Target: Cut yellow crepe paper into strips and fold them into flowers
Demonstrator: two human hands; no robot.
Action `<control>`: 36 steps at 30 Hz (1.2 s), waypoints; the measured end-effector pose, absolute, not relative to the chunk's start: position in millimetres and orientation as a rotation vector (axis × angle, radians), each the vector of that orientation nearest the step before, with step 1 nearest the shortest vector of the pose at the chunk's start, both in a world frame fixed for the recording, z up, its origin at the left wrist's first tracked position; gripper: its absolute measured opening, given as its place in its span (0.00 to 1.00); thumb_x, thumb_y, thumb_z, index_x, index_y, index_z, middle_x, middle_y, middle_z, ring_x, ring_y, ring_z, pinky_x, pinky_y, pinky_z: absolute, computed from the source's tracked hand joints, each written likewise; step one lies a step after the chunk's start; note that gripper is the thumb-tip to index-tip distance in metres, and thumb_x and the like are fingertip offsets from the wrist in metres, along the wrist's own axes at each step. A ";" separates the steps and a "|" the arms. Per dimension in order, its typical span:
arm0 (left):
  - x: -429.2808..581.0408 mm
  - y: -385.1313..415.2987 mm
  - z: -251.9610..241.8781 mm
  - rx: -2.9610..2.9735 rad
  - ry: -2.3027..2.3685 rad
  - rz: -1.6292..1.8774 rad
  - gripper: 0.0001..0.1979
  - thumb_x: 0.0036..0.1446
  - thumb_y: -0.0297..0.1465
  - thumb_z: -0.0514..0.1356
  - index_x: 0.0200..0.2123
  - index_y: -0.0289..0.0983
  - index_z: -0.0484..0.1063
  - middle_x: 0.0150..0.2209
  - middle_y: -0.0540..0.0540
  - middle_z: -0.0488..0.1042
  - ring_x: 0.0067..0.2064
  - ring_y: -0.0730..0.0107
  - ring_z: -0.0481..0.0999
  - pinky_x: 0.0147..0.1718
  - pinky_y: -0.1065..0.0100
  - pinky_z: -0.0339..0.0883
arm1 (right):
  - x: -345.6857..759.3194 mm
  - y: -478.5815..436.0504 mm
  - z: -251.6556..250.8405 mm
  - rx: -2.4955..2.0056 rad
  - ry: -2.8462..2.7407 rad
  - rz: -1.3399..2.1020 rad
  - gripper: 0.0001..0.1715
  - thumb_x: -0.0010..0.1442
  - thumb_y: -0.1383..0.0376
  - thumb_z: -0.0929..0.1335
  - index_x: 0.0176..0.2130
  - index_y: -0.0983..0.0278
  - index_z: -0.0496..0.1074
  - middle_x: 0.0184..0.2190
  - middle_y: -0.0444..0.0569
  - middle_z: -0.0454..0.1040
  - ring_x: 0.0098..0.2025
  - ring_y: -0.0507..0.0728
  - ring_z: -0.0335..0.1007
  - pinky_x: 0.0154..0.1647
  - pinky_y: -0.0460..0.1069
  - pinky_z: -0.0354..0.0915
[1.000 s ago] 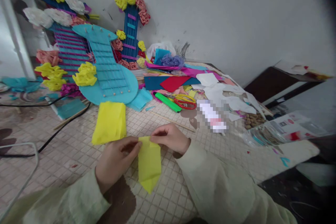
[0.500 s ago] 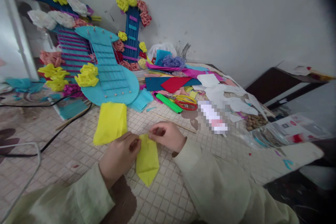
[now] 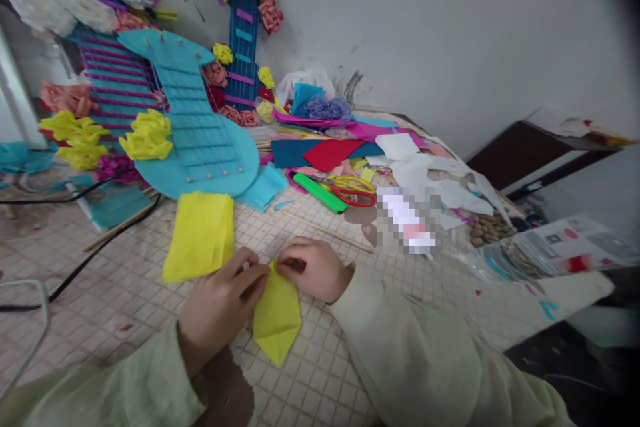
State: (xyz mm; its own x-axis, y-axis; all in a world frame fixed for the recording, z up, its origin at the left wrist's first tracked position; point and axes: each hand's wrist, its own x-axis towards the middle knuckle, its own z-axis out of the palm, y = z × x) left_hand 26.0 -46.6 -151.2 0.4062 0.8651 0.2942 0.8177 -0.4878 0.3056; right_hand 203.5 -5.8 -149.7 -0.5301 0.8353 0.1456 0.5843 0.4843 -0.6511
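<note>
A small piece of yellow crepe paper (image 3: 277,320) lies on the tiled-pattern tabletop, its near end folded to a point and a crease across it. My left hand (image 3: 225,300) pinches its far left edge between thumb and fingers. From the other side, my right hand (image 3: 317,268) pinches the far end, fingers curled close to the left fingertips. The far end tapers between the two hands and is partly hidden by them. Just beyond my left hand sits a stack of yellow crepe paper sheets (image 3: 200,233).
A light-blue guitar-shaped piece (image 3: 200,127) with strings stands at the back left among paper flowers (image 3: 146,135). Scissors (image 3: 353,190), a green marker-like stick (image 3: 319,192) and a thin wooden stick (image 3: 327,231) lie beyond my hands. A black cable (image 3: 105,250) crosses the left.
The camera view has shifted slightly. The far end of the yellow paper has gone from broad to narrower and pointed between my fingers; both hands stay at it.
</note>
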 end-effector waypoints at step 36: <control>14.2 -51.6 -148.9 2.785 1.164 0.418 0.17 0.59 0.27 0.48 0.51 0.33 0.64 0.49 0.40 0.70 0.43 0.60 0.70 0.41 0.54 0.69 | 204.0 -7.2 -151.3 -1.175 -2.302 0.710 0.05 0.53 0.69 0.66 0.31 0.63 0.73 0.26 0.43 0.68 0.30 0.49 0.65 0.30 0.43 0.58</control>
State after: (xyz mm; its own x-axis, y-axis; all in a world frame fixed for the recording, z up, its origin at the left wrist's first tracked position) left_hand 14.2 -51.6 -148.9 0.6713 0.7097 0.2139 0.6837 -0.7043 0.1909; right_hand 204.0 -7.2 -151.3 -0.5311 0.8317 0.1619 0.5960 0.5025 -0.6263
